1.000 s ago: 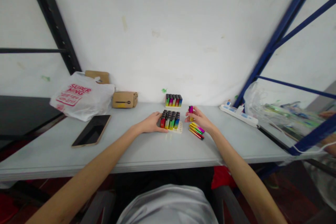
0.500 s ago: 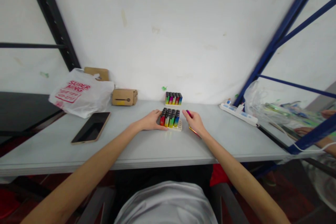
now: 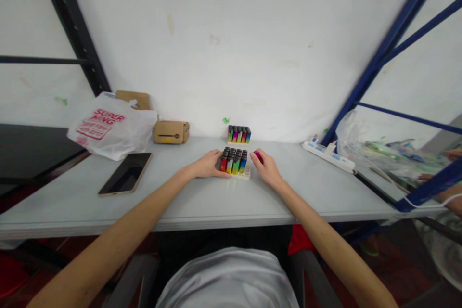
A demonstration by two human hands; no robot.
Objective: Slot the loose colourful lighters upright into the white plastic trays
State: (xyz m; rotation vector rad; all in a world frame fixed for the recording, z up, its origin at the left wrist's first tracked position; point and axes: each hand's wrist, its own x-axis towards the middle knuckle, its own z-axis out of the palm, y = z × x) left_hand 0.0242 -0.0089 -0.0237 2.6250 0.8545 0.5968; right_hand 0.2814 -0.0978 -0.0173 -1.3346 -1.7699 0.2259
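My left hand (image 3: 208,164) is wrapped round the left side of a white lighter tray (image 3: 246,176), thumb along the front and fingers behind. Black-topped lighters (image 3: 234,164) in red, yellow, green and blue stand upright in it, in several rows. Bare slots show along the tray's right side. Just to the right of the tray, my right hand (image 3: 267,167) is closed on a purple lighter (image 3: 258,156), whose lower part is hidden by the fingers. Behind, against the wall, stands a second tray of lighters (image 3: 238,134).
On the left of the table (image 3: 216,207) lie a phone (image 3: 126,173), a white plastic bag (image 3: 113,125) and a small cardboard box (image 3: 171,133). A power strip (image 3: 328,156) lies at the right, by a blue frame post (image 3: 382,53). Another person's arm (image 3: 447,195) shows beyond it.
My right hand has turned a little; the yellow-orange piece that stuck out below it is now out of sight. My left hand and the tray have stayed in place.
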